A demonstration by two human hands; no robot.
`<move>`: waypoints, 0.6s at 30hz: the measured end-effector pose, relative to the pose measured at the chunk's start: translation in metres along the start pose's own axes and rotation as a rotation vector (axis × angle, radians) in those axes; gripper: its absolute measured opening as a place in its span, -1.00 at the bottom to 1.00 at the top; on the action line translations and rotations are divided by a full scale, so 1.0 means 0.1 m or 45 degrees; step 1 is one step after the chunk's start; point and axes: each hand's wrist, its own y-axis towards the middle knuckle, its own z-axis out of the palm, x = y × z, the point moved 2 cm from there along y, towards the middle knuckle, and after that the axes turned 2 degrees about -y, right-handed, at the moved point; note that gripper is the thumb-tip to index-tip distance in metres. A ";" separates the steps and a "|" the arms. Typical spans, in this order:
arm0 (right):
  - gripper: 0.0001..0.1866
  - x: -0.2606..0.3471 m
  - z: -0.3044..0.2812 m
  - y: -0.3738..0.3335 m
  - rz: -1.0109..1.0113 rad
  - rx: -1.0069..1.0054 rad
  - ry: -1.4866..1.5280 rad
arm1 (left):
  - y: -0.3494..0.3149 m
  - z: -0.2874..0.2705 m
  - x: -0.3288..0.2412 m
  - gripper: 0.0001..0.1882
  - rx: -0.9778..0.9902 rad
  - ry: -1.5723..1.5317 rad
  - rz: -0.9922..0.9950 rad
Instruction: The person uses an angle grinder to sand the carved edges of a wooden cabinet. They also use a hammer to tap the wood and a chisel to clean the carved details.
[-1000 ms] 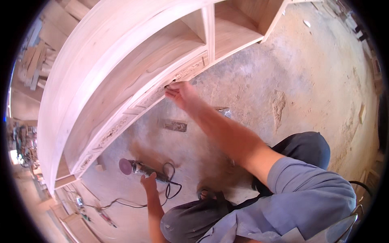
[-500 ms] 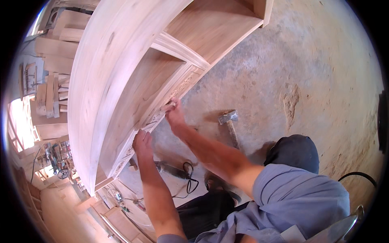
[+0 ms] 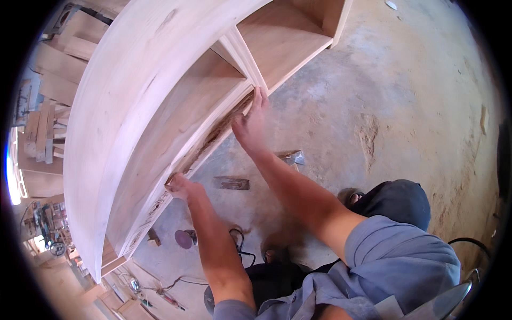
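A large pale wooden cabinet [image 3: 120,117] with a curved top and open compartments stands at my left. Along its front edge runs a narrow brown strip [image 3: 213,136]; whether it is a recess or a panel's rough face, I cannot tell. Bent fingers of my left hand [image 3: 184,188] close on the strip's lower end, beside a carved panel [image 3: 152,214]. My right hand [image 3: 250,124], somewhat blurred, is at the upper end, its fingers stretched up to the frame by the divider [image 3: 240,53]. My right forearm partly covers a hammer [image 3: 293,157] on the floor.
On the concrete floor lie a dark flat piece [image 3: 232,183], a purple disc [image 3: 184,239], a small wood block [image 3: 153,238] and a black cord [image 3: 237,245]. Stacked boards [image 3: 45,130] are beyond the cabinet. Further tools and cables [image 3: 152,288] lie at lower left.
My right hand has moved up along the front edge to the divider. The carving between my hands has given way to the brown strip. The view has shifted, uncovering more floor.
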 end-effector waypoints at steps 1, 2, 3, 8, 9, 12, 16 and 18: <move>-0.10 0.00 0.05 -0.04 -0.003 -0.036 0.000 | 0.05 0.10 0.02 -0.74 -0.018 0.126 -0.027; -0.09 0.04 0.05 -0.09 -0.050 -0.016 0.051 | 0.08 0.25 0.10 -0.71 -0.124 -0.012 -0.010; -0.11 0.07 0.04 -0.11 -0.036 -0.005 0.016 | 0.06 0.36 0.19 -0.66 -0.231 -0.151 0.007; -0.16 -0.09 0.00 0.03 -0.044 -0.086 -0.030 | 0.02 0.71 0.38 -0.68 -0.203 -0.878 0.130; -0.17 -0.10 0.02 0.02 -0.035 -0.069 -0.027 | 0.08 0.80 0.41 -0.66 -0.239 -1.127 0.013; -0.20 -0.18 -0.05 0.04 -0.042 0.012 -0.049 | 0.17 1.09 0.38 -0.66 -0.312 -2.079 -0.232; -0.23 -0.28 -0.15 0.03 -0.143 0.190 -0.045 | 0.38 1.37 0.24 -0.65 -0.487 -3.465 -0.501; -0.26 -0.37 -0.16 0.00 -0.202 0.251 0.053 | 0.47 1.46 0.29 -0.66 -0.552 -3.405 -0.642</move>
